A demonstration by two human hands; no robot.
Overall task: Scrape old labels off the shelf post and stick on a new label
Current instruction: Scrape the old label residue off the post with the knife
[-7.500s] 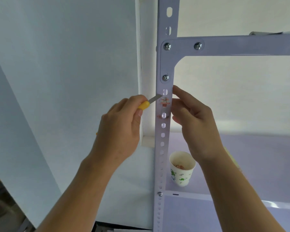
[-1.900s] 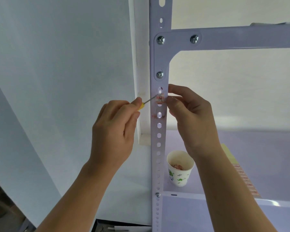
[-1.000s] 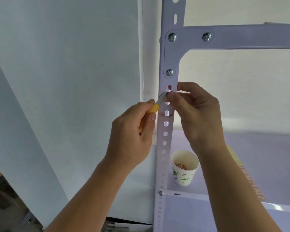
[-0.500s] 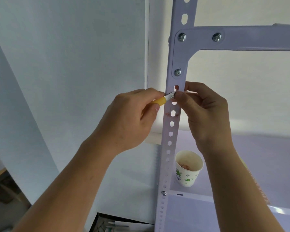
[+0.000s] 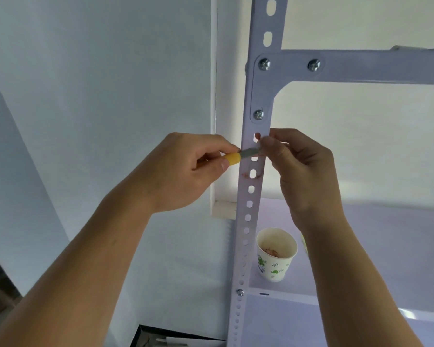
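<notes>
The old label (image 5: 260, 154), intact on the white perforated steel shelf post (image 5: 248, 221) moments ago, is now largely lifted: left hand (image 5: 186, 169) grips yellow-handled flat-bladed scraper (image 5: 238, 156) across it, right hand (image 5: 301, 166) pinches the loose edge; reddish residue (image 5: 246, 175) remains below.

Most of scraper (image 5: 232, 158) handle buried in left hand (image 5: 186, 169), only yellow end showing; blade tip lost under thumb of right hand (image 5: 301, 166), which pinches shelf post (image 5: 248, 216). Old label (image 5: 261, 154) there mostly covered, print unreadable. Post cut off top & btm. Paper cup (image 5: 276, 254): reddish contents too small to ID. Dark box (image 5: 161, 339) cropped at btm edge. Both forearms run out of frame.
</notes>
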